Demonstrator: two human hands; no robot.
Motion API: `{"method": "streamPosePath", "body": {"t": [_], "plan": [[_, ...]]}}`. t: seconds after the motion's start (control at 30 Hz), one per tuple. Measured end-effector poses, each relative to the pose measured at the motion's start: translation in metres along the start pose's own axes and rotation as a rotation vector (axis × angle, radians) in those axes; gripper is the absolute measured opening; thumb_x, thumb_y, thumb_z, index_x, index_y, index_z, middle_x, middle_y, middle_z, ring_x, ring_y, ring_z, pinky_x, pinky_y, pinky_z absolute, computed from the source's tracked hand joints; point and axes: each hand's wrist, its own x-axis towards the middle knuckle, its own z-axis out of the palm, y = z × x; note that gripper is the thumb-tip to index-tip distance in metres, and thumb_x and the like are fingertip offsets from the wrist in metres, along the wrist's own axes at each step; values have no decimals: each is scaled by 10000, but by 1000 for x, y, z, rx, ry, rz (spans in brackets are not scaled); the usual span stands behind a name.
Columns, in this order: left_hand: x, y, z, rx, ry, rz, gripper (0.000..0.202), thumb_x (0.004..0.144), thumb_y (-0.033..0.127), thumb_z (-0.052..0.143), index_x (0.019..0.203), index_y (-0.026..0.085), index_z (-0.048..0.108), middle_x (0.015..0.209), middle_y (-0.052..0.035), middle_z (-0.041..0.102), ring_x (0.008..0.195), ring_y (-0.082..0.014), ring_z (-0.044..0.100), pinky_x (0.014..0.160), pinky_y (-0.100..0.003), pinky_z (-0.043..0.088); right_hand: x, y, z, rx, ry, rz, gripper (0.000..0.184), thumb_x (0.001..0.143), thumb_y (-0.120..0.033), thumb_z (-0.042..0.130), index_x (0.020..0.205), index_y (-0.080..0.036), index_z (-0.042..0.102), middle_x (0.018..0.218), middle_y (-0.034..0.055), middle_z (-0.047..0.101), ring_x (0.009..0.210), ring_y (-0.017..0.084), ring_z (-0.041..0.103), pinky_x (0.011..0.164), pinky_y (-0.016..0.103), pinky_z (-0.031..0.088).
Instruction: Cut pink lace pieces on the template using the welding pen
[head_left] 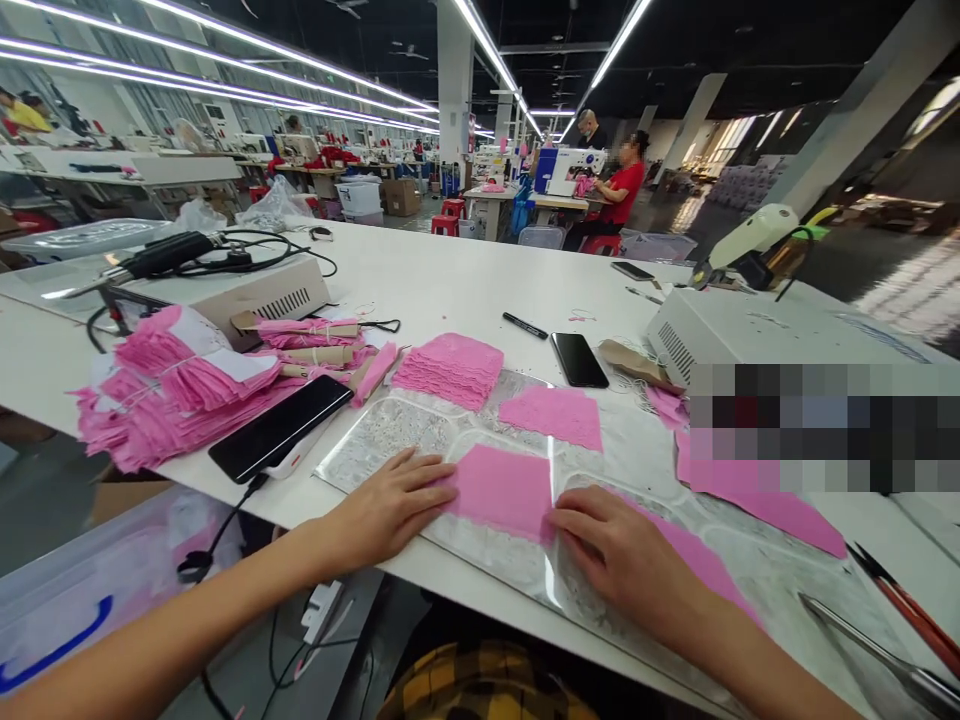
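A pink fabric piece (501,490) lies flat on a clear plastic template sheet (382,440) in front of me. My left hand (390,505) rests on its left edge, fingers stretched out and flat. At the right edge, my right hand (611,535) has its fingertips bent together on the fabric's border. Under and beyond that wrist is another pink piece (694,555), partly covered by the hand. Farther back lie a single pink piece (555,415) and a neat stack of pink pieces (450,368).
Bundled pink fabric (172,390) and a black phone (281,428) sit at left. Another phone (579,360) and a pen (525,325) lie behind. Tweezers (877,650) are at right, near a machine box (795,330). A person in red (619,195) sits at a sewing machine.
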Motion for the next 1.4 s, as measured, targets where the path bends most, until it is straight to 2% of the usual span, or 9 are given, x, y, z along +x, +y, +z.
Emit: {"method": "streamPosePath", "body": {"t": [0.13, 0.27, 0.43, 0.53, 0.63, 0.73, 1.07, 1.2, 1.4], "plan": [[8, 2, -6, 0, 42, 73, 349, 1017, 253, 391, 1309, 228, 580, 1397, -77, 548, 1329, -220, 481, 1147, -479, 339, -38, 4, -24, -58, 183, 137, 193, 897, -176, 518, 994, -231, 676, 960, 35, 703, 860, 142, 681, 734, 245, 577], [44, 19, -4, -59, 41, 251, 344, 1014, 217, 387, 1295, 219, 585, 1412, -63, 534, 1352, -197, 454, 1172, -434, 306, -93, 4, -41, -165, 341, 271, 182, 894, -177, 540, 1015, -235, 663, 927, 31, 698, 848, 138, 679, 740, 231, 564], [110, 51, 7, -162, -132, 488, 371, 995, 210, 412, 1346, 200, 535, 1458, -65, 481, 1400, -236, 381, 1192, -459, 241, -143, -4, -43, -263, 388, 350, 247, 877, -131, 556, 1087, -214, 657, 983, 63, 686, 921, 156, 659, 767, 242, 549], [143, 65, 15, -180, -226, 569, 388, 1004, 258, 418, 1381, 234, 506, 1502, -52, 419, 1426, -243, 330, 1206, -464, 180, -154, -8, -41, -270, 412, 391, 249, 867, -116, 570, 1076, -213, 664, 981, 67, 681, 939, 162, 651, 775, 255, 547], [162, 70, 21, -149, -298, 613, 409, 1016, 358, 415, 1409, 266, 478, 1521, -37, 386, 1443, -243, 289, 1214, -451, 126, -159, -8, -39, -273, 478, 440, 243, 852, -98, 588, 1053, -206, 671, 984, 73, 674, 948, 167, 647, 808, 279, 547], [167, 69, 27, -130, -302, 622, 436, 1014, 411, 416, 1433, 291, 442, 1520, -23, 384, 1443, -235, 289, 1216, -445, 103, -162, -7, -37, -263, 527, 476, 272, 839, -81, 594, 1063, -214, 674, 991, 72, 673, 952, 174, 651, 818, 296, 554], [149, 58, 37, -52, -117, 604, 539, 998, 425, 457, 1502, 321, 296, 1518, -2, 386, 1443, -214, 290, 1217, -388, 140, -166, -10, -34, -263, 507, 492, 341, 845, -95, 588, 1149, -235, 655, 1074, 92, 653, 1034, 202, 633, 845, 339, 566], [148, 58, 37, -20, -116, 615, 536, 996, 442, 452, 1496, 306, 317, 1527, -15, 367, 1440, -232, 296, 1217, -401, 135, -167, -12, -32, -323, 423, 482, 321, 860, -147, 594, 1163, -231, 657, 1138, 104, 638, 1075, 218, 619, 842, 342, 564], [148, 62, 35, -22, -135, 600, 527, 999, 457, 435, 1494, 321, 317, 1528, -18, 366, 1435, -237, 307, 1215, -421, 142, -168, -11, -33, -382, 481, 542, 291, 882, -169, 576, 1158, -219, 651, 1143, 101, 640, 1060, 203, 633, 850, 322, 558]]}}
